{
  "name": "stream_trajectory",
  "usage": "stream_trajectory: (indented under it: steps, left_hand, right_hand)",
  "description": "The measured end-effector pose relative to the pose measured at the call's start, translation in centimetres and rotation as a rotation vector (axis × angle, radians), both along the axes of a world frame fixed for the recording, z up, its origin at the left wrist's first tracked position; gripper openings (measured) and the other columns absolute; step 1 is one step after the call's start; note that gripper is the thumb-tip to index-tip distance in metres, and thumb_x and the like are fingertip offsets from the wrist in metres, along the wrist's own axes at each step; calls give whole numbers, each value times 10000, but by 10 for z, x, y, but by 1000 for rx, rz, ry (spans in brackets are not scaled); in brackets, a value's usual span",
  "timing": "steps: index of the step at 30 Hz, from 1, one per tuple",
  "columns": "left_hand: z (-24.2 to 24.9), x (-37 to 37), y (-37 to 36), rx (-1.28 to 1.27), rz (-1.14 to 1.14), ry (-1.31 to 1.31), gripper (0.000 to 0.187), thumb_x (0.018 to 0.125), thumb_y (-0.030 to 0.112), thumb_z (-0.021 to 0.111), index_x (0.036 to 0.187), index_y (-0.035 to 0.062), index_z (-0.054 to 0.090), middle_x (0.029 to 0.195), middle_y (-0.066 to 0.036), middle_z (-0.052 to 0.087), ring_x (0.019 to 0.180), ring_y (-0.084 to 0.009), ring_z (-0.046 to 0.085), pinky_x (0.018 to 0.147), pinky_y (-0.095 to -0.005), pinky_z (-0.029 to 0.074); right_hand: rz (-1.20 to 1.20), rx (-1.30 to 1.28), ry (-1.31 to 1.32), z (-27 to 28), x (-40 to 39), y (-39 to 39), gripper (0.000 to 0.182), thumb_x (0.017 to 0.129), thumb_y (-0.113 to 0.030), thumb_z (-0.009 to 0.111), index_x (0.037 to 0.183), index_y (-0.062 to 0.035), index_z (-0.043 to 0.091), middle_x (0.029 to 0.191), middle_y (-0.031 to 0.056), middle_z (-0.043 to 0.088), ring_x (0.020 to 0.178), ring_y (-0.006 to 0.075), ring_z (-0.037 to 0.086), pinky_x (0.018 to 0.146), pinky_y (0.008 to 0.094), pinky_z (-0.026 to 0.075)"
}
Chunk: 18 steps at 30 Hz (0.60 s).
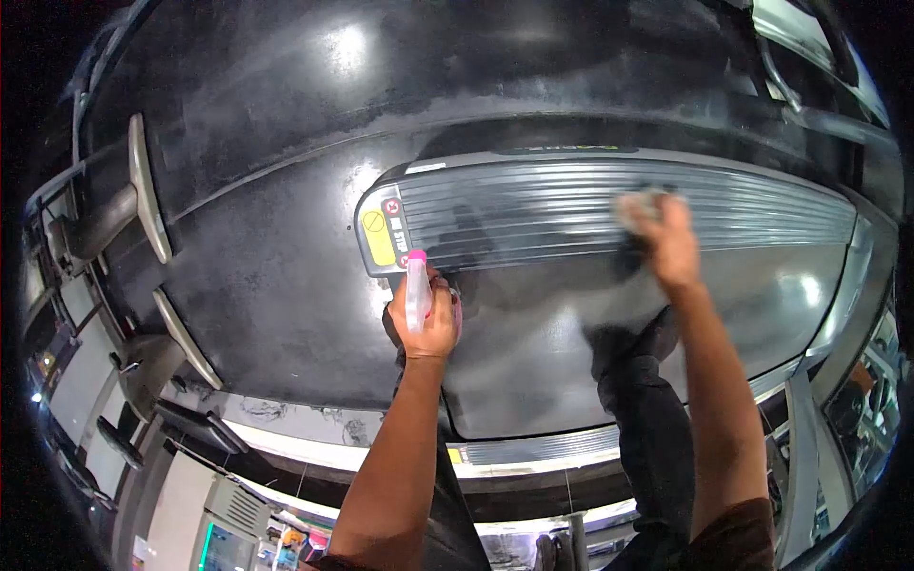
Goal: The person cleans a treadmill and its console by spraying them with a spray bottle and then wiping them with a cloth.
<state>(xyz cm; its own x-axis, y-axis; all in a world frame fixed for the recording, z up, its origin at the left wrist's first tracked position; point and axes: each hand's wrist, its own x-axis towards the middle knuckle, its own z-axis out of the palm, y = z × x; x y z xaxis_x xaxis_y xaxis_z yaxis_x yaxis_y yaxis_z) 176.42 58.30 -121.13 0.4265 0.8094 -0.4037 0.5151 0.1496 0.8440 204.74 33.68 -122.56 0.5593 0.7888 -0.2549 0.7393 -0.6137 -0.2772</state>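
My left hand (430, 319) is wrapped round a spray bottle (417, 293) with a clear white head and a pink nozzle. It is beside the end of a treadmill's ribbed side rail (533, 214), near a yellow warning label (377, 236) and the STOP marking. Further right, my right hand (669, 243) is over the ribbed rail, smeared by motion. Its fingers are closed on a greyish cloth (651, 202), only partly visible. The lower part of the bottle is hidden by my left hand.
The dark treadmill belt (552, 333) lies on the near side of the rail, with my shoe (657, 335) on it. Grey metal feet of other equipment (148, 190) stand on the left. An upright frame post (804, 457) rises at the right.
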Motion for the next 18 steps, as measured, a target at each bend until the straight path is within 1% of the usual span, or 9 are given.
stream_trajectory:
  steps: [2,3,5,7,10,11,13,16,18]
  left_hand:
    - [6,5,1,-18,3,-26,80,848,-25,601,926,-13,614,756,-54,651,656,-105,624,608,-263,515]
    - [7,6,0,-45,0,-31,88,841,-28,603,926,-11,613,757,-58,650,661,-112,627,616,-264,515]
    - [10,4,-2,-94,-7,-37,104,827,-34,606,927,-8,610,760,-66,648,672,-128,634,631,-267,514]
    - [1,-2,-5,50,-100,-2,119,814,-34,608,930,-4,610,758,-72,639,674,-150,641,647,-270,514]
    - [-1,-3,-13,66,-127,10,136,801,-26,614,933,2,611,760,-79,628,687,-176,651,660,-278,513]
    - [-2,-1,-16,37,-117,5,140,797,-23,617,935,5,612,762,-80,625,693,-183,654,662,-281,513]
    - [-16,-8,-19,5,-56,-45,140,797,-5,627,936,7,613,762,-79,627,697,-184,656,661,-288,514]
    - [-2,-4,-18,104,-135,56,136,801,26,637,936,17,619,770,-85,640,698,-190,660,675,-299,518]
    - [-3,-5,-15,203,-202,79,133,805,34,639,936,22,623,774,-84,649,695,-188,661,684,-300,521]
  right_hand:
    - [-189,-232,-118,18,32,-45,688,805,133,582,1332,-309,612,1252,133,543,1152,315,543,955,380,543]
    - [-243,-261,-136,32,40,-48,655,779,98,620,1311,-284,632,1221,121,535,1126,324,542,942,401,532]
    - [-335,-135,-162,23,41,-42,646,754,85,638,1308,-248,634,1207,132,528,1102,333,539,933,411,516]
    - [-452,77,-107,19,29,-9,635,733,41,645,1325,-188,618,1211,169,520,1080,348,530,937,428,474]
    - [-290,194,82,13,-33,86,592,747,24,608,1299,-189,627,1228,214,508,1145,389,494,982,450,446]
    - [-120,257,13,21,-61,125,578,750,11,638,1284,-210,633,1242,208,504,1170,367,490,978,461,469]
    - [-59,66,247,19,-105,174,445,849,-110,621,1263,-272,634,1312,126,487,1218,340,473,963,457,508]
    - [-78,-73,359,4,-109,172,400,920,-177,557,1294,-314,595,1354,67,473,1273,329,456,948,441,532]
    - [132,-80,219,17,-84,134,451,931,-161,536,1342,-348,539,1355,75,479,1293,328,466,926,433,553]
